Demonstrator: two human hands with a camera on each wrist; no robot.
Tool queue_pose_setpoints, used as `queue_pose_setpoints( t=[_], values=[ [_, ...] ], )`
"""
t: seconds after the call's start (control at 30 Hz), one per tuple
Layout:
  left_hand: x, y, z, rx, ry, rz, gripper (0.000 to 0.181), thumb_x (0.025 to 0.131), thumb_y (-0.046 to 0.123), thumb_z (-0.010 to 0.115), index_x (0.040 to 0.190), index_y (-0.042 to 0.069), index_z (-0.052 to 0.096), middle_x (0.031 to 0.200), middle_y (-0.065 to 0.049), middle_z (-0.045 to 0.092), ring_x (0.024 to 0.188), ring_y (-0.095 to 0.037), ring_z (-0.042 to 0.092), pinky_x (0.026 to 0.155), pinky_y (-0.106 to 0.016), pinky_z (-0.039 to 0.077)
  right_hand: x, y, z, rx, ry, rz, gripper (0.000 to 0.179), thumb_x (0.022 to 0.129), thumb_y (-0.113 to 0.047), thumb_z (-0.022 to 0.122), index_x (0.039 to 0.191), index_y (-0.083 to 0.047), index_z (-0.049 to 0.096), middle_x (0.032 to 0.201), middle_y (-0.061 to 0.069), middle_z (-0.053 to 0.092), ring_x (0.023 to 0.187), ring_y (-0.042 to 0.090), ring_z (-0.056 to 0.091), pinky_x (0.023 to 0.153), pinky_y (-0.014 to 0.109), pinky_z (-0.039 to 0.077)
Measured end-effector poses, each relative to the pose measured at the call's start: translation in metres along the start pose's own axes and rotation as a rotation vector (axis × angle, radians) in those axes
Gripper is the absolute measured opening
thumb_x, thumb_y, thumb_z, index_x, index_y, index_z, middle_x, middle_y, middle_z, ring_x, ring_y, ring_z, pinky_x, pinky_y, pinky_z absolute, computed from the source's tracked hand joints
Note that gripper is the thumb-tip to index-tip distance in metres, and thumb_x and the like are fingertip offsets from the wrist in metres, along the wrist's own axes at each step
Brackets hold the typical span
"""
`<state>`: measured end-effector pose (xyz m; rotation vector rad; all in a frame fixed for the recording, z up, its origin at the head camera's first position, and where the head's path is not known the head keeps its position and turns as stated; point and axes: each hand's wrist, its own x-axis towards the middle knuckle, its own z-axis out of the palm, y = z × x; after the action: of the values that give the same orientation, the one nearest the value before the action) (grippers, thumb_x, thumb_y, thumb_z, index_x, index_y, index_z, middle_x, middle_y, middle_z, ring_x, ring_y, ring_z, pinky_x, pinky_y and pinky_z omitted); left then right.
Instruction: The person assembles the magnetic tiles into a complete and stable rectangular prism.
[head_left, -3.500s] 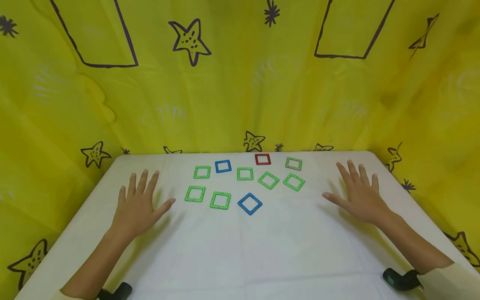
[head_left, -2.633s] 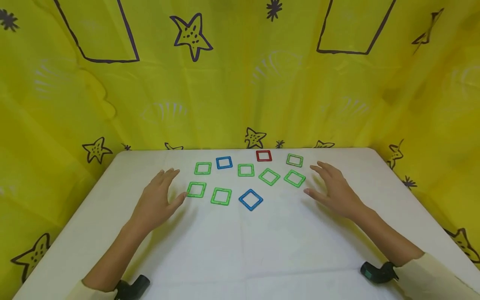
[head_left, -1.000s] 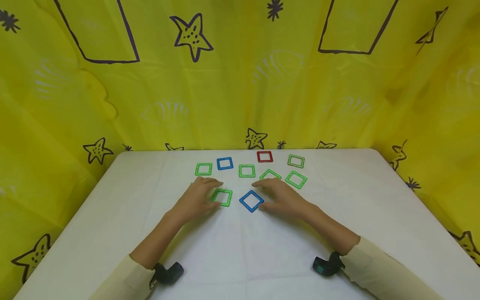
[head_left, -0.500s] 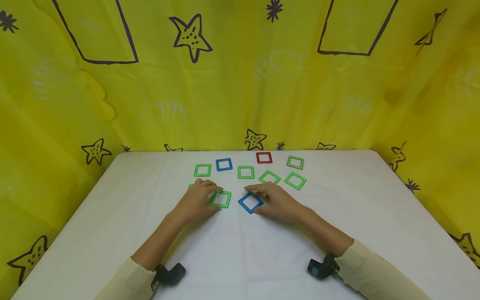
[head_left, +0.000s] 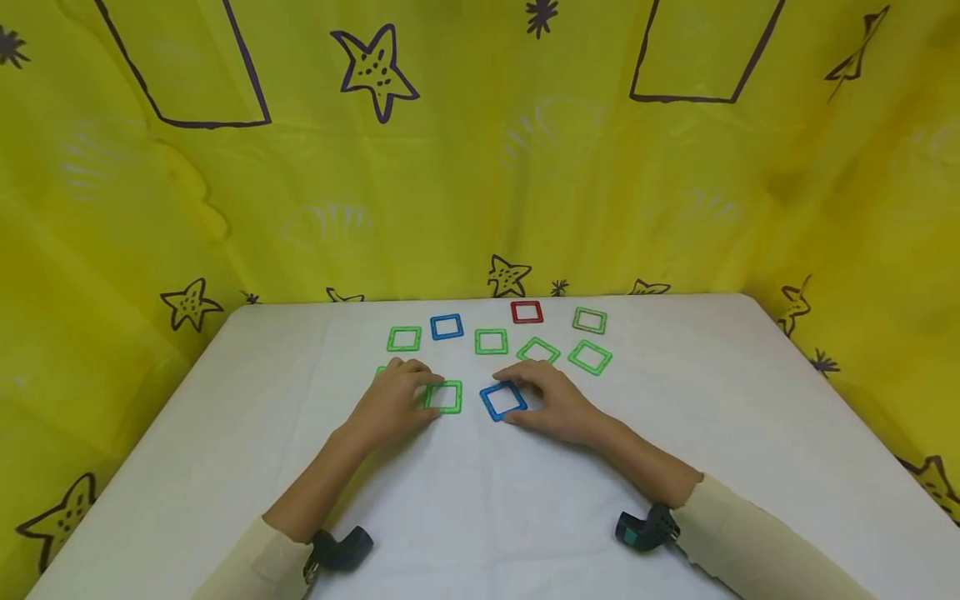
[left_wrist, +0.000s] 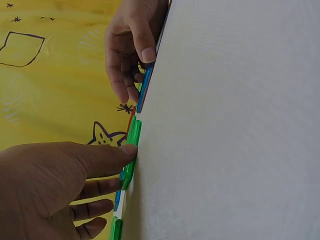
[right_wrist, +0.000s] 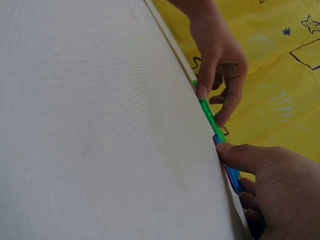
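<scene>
My left hand (head_left: 390, 404) pinches a hollow green square magnetic tile (head_left: 460, 397) between thumb and fingers at its left side. Facing it, my right hand (head_left: 555, 404) grips a hollow blue magnetic tile (head_left: 488, 405), slightly turned, with thumb at the near edge and fingers at the far one. A small gap separates the two tiles on the white table. From the left wrist view, the left thumb lies on the edge of the green tile (left_wrist: 132, 155). In the right wrist view, the right thumb touches the blue tile (right_wrist: 234, 179).
Behind the hands lie several more tiles: a red one (head_left: 527, 312), a blue one (head_left: 447, 327) and green ones, such as the green tile (head_left: 491, 342). The left hand mostly covers another green tile (head_left: 380, 371). A yellow patterned curtain (head_left: 450, 192) hangs behind the white table (head_left: 480, 517).
Both hands have come in from the sides to the near tiles and taken hold of them. The green tile has turned straighter, and the blue one has rotated from its diamond position.
</scene>
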<state>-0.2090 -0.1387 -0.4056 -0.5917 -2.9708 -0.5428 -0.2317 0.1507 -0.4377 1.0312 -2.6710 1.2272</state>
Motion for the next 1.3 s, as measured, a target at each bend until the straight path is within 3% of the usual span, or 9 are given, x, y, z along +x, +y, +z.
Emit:
queue_pose_setpoints(
  t=[0.13,0.23,0.5,0.7,0.83,1.13,1.3],
  values=[
    [0.001,0.001,0.001,-0.009,0.012,0.002,0.046,0.085,0.024,0.090,0.127,0.009,0.077,0.128,-0.008,0.069,0.116,-0.029,0.054,0.096,-0.042,0.049,0.002,0.000,0.001,-0.028,0.023,0.035,0.054,0.085,-0.019,0.091,0.135,-0.015,0.070,0.115,-0.004,0.064,0.097,0.018,0.053,0.083,0.034,0.047],
    [0.004,0.003,0.003,-0.021,0.009,0.013,0.045,0.085,0.025,0.090,0.126,0.009,0.078,0.127,-0.008,0.069,0.116,-0.029,0.054,0.095,-0.042,0.049,0.002,-0.001,0.002,-0.031,0.028,0.059,0.055,0.084,-0.020,0.091,0.135,-0.015,0.071,0.110,-0.003,0.061,0.093,0.018,0.051,0.078,0.033,0.045],
    [0.014,0.012,0.007,-0.037,-0.016,0.016,0.046,0.086,0.027,0.090,0.127,0.010,0.077,0.127,-0.007,0.068,0.116,-0.027,0.054,0.096,-0.038,0.049,0.002,-0.003,0.003,-0.037,0.016,0.081,0.052,0.088,-0.014,0.084,0.138,-0.015,0.068,0.115,-0.001,0.058,0.093,0.019,0.050,0.076,0.033,0.045],
    [0.026,0.020,0.011,-0.057,-0.046,0.045,0.045,0.088,0.027,0.088,0.127,0.009,0.076,0.126,-0.009,0.067,0.116,-0.028,0.056,0.101,-0.040,0.050,0.003,-0.003,0.004,-0.042,0.071,0.119,0.051,0.088,-0.015,0.084,0.136,-0.012,0.069,0.116,0.003,0.057,0.090,0.019,0.049,0.074,0.033,0.044],
    [0.029,0.023,0.015,-0.096,-0.052,0.025,0.044,0.089,0.026,0.087,0.128,0.008,0.075,0.126,-0.009,0.065,0.117,-0.027,0.056,0.103,-0.041,0.050,0.002,-0.003,0.004,-0.036,0.083,0.136,0.049,0.088,-0.015,0.084,0.135,-0.011,0.069,0.116,0.005,0.057,0.089,0.019,0.049,0.074,0.032,0.044],
    [0.025,0.020,0.032,-0.230,0.078,0.059,0.043,0.091,0.022,0.083,0.130,0.008,0.073,0.127,-0.009,0.061,0.107,-0.027,0.052,0.090,-0.040,0.048,0.002,-0.001,-0.001,-0.035,0.101,0.127,0.047,0.089,-0.010,0.083,0.134,-0.011,0.070,0.119,0.005,0.058,0.088,0.019,0.050,0.074,0.033,0.044],
    [0.023,0.014,0.039,-0.291,0.107,0.052,0.042,0.090,0.023,0.084,0.129,0.010,0.073,0.125,-0.007,0.060,0.103,-0.024,0.052,0.088,-0.041,0.047,0.004,-0.001,-0.001,-0.044,0.084,0.130,0.047,0.090,-0.010,0.082,0.135,-0.010,0.069,0.118,0.006,0.058,0.087,0.018,0.050,0.074,0.032,0.044]
  ],
)
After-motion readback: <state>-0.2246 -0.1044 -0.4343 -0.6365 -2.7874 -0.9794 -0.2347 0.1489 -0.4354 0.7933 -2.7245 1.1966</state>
